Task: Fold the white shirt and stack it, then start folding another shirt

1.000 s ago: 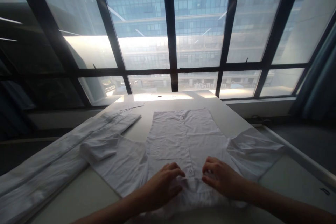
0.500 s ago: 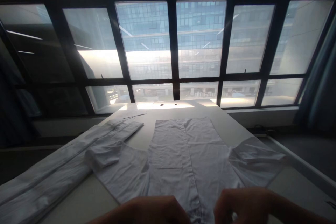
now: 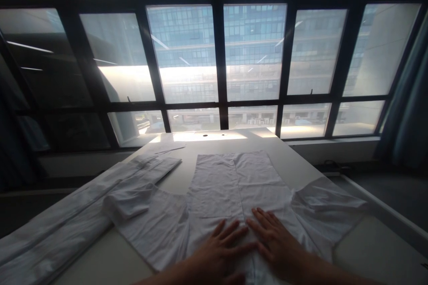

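Note:
A white shirt-like garment [image 3: 214,187] with a front seam and two sleeves lies spread flat in front of me. Its left sleeve [image 3: 147,218] and right sleeve [image 3: 327,209] stick out to the sides. My left hand [image 3: 224,249] rests on the cloth just left of the middle seam, fingers spread. On the right of that seam my right hand [image 3: 274,240] lies flat, fingers stretched forward. The thumbs come close together near the seam. Neither hand grips anything. The garment's near end is partly hidden by my hands and runs out of the picture.
The white table [image 3: 247,140] reaches toward the large window [image 3: 254,53]. Along its left side lie folded white garments [image 3: 67,222], partly under the left sleeve. A thin dark item [image 3: 170,149] is near them. Curtains [image 3: 404,111] hang at both sides.
Both hands have moved forward from the near edge onto the garment. Their fingers, bent before, now lie spread on the cloth.

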Demonstrator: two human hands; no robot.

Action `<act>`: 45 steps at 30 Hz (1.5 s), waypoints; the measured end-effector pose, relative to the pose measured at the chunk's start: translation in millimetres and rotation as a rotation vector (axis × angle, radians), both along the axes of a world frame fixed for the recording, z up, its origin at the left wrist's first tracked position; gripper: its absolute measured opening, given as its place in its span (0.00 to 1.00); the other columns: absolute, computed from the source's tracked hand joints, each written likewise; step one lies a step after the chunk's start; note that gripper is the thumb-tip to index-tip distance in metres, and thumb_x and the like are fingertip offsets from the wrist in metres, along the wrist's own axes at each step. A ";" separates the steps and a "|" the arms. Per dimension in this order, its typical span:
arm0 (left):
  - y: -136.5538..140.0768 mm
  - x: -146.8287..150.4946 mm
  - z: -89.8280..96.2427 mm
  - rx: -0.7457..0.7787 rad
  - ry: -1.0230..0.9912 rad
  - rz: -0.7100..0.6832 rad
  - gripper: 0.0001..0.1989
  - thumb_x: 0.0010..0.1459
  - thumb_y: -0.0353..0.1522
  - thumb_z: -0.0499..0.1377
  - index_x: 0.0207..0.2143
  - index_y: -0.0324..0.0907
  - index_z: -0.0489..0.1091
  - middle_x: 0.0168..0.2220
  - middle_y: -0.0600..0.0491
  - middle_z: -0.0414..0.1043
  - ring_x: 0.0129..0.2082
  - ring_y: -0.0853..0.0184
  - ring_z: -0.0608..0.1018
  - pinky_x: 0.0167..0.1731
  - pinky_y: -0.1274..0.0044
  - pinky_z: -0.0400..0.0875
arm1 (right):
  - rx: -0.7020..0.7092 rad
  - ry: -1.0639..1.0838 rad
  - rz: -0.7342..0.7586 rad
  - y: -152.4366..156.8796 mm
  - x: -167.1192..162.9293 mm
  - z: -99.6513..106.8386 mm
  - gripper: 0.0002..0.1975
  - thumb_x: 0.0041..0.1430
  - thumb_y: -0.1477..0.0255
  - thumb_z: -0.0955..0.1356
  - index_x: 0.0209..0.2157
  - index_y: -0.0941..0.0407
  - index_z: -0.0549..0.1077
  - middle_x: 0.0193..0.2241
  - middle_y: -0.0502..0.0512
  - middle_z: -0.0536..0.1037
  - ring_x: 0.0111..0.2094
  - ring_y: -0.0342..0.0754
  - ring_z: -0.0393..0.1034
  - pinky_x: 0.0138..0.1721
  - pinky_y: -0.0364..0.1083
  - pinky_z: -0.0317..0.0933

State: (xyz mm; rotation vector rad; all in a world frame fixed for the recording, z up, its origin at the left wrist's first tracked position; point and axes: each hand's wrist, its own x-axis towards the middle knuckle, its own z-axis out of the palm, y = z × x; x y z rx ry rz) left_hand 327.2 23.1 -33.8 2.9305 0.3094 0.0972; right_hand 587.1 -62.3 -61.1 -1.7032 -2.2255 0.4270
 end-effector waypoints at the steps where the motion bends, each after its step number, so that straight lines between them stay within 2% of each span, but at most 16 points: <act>1: 4.2 2.1 2.0 0.001 0.000 0.002 0.37 0.68 0.51 0.57 0.74 0.66 0.46 0.75 0.56 0.43 0.73 0.45 0.54 0.68 0.48 0.51 | 0.003 -0.004 0.002 3.2 1.0 2.3 0.30 0.72 0.63 0.61 0.73 0.47 0.56 0.74 0.55 0.47 0.75 0.56 0.36 0.73 0.63 0.35; 6: 15.8 6.7 7.0 -0.026 0.028 -0.003 0.36 0.69 0.48 0.57 0.74 0.63 0.45 0.76 0.53 0.42 0.73 0.44 0.51 0.68 0.46 0.48 | 0.038 -0.022 -0.028 12.2 6.2 -0.7 0.30 0.73 0.61 0.61 0.72 0.51 0.58 0.73 0.60 0.50 0.74 0.59 0.40 0.72 0.63 0.38; 10: 7.3 -1.8 -8.4 -0.052 0.062 0.009 0.37 0.70 0.49 0.56 0.75 0.60 0.43 0.75 0.49 0.40 0.73 0.43 0.49 0.67 0.44 0.47 | 0.089 -0.002 0.021 -0.2 9.7 -12.0 0.30 0.73 0.58 0.62 0.72 0.47 0.57 0.73 0.59 0.49 0.74 0.62 0.40 0.71 0.67 0.39; 13: -1.0 -8.6 -19.7 -0.049 0.053 -0.033 0.37 0.70 0.49 0.55 0.75 0.58 0.44 0.75 0.48 0.43 0.73 0.44 0.51 0.68 0.47 0.49 | 0.025 0.000 0.104 -14.3 9.4 -12.9 0.33 0.71 0.56 0.64 0.73 0.45 0.56 0.74 0.59 0.48 0.74 0.65 0.38 0.70 0.71 0.38; 15: -2.7 -9.9 -15.2 -0.063 0.054 -0.065 0.38 0.70 0.49 0.56 0.75 0.58 0.44 0.74 0.48 0.45 0.73 0.46 0.54 0.68 0.50 0.52 | -0.022 -0.001 0.111 -19.2 8.0 -8.0 0.32 0.70 0.59 0.65 0.72 0.46 0.58 0.73 0.60 0.49 0.74 0.64 0.40 0.70 0.70 0.39; 18: 10.9 -3.7 9.5 -0.092 0.035 -0.053 0.37 0.68 0.45 0.59 0.74 0.58 0.50 0.74 0.51 0.50 0.72 0.50 0.57 0.69 0.56 0.56 | 0.035 0.018 0.022 -9.5 8.0 4.3 0.27 0.71 0.65 0.62 0.69 0.50 0.65 0.72 0.60 0.56 0.73 0.60 0.44 0.71 0.66 0.42; 20: 36.3 7.2 27.0 -0.055 -0.020 0.059 0.31 0.67 0.40 0.60 0.71 0.55 0.58 0.72 0.50 0.57 0.71 0.52 0.61 0.69 0.57 0.56 | 0.134 0.019 -0.059 12.6 12.0 13.0 0.26 0.71 0.67 0.60 0.68 0.54 0.67 0.71 0.62 0.59 0.73 0.58 0.47 0.71 0.64 0.43; 23: 96.4 32.4 41.0 0.029 -0.104 0.303 0.24 0.69 0.35 0.56 0.65 0.47 0.68 0.68 0.46 0.65 0.68 0.53 0.67 0.67 0.60 0.61 | 0.206 -0.020 -0.172 66.8 23.4 23.1 0.26 0.70 0.69 0.60 0.66 0.61 0.69 0.69 0.68 0.63 0.72 0.58 0.51 0.70 0.61 0.47; 27: 182.2 75.1 42.9 0.018 -0.170 0.654 0.19 0.67 0.29 0.56 0.58 0.40 0.75 0.62 0.44 0.73 0.61 0.58 0.75 0.62 0.71 0.66 | 0.149 -0.124 -0.278 149.4 36.6 30.5 0.27 0.70 0.72 0.59 0.66 0.64 0.68 0.68 0.70 0.63 0.71 0.58 0.54 0.70 0.57 0.49; 28: 198.7 86.4 42.5 -0.004 -0.189 0.747 0.17 0.67 0.30 0.56 0.56 0.40 0.76 0.60 0.43 0.74 0.60 0.58 0.75 0.61 0.72 0.67 | 0.128 -0.157 -0.284 167.4 37.7 31.7 0.27 0.70 0.72 0.58 0.67 0.64 0.67 0.69 0.69 0.62 0.72 0.57 0.51 0.70 0.57 0.47; 30: 223.0 109.0 40.4 -0.021 -0.195 0.831 0.16 0.67 0.33 0.57 0.54 0.38 0.76 0.56 0.40 0.76 0.57 0.57 0.77 0.58 0.72 0.68 | 0.092 -0.186 -0.288 198.8 36.7 33.7 0.27 0.71 0.72 0.57 0.68 0.63 0.64 0.71 0.67 0.59 0.73 0.56 0.48 0.70 0.57 0.46; 34: 245.0 149.6 30.0 -0.038 -0.197 0.931 0.20 0.65 0.38 0.60 0.55 0.39 0.73 0.57 0.39 0.74 0.59 0.55 0.75 0.55 0.71 0.69 | 0.044 -0.184 -0.301 246.1 28.3 37.0 0.29 0.71 0.73 0.56 0.71 0.62 0.58 0.73 0.67 0.54 0.73 0.58 0.46 0.69 0.62 0.45; 37: 253.4 169.7 19.2 -0.044 -0.181 1.008 0.23 0.63 0.40 0.61 0.58 0.40 0.69 0.60 0.37 0.69 0.62 0.49 0.70 0.56 0.65 0.68 | 0.008 -0.175 -0.310 272.5 23.5 37.0 0.29 0.71 0.73 0.56 0.72 0.61 0.57 0.73 0.67 0.52 0.74 0.58 0.43 0.69 0.64 0.45; 41: 268.1 179.8 9.9 -0.051 -0.158 1.063 0.25 0.64 0.44 0.58 0.59 0.42 0.67 0.63 0.36 0.65 0.63 0.45 0.67 0.55 0.57 0.68 | -0.010 -0.158 -0.315 296.0 24.9 30.4 0.29 0.73 0.72 0.53 0.72 0.60 0.54 0.74 0.65 0.49 0.74 0.56 0.41 0.70 0.62 0.42; 45: 281.5 185.2 6.3 -0.048 -0.141 1.056 0.28 0.61 0.48 0.60 0.57 0.42 0.68 0.63 0.37 0.64 0.63 0.45 0.66 0.56 0.56 0.67 | -0.021 -0.156 -0.352 304.7 31.8 17.3 0.30 0.73 0.73 0.52 0.73 0.61 0.53 0.74 0.66 0.49 0.74 0.57 0.39 0.70 0.63 0.39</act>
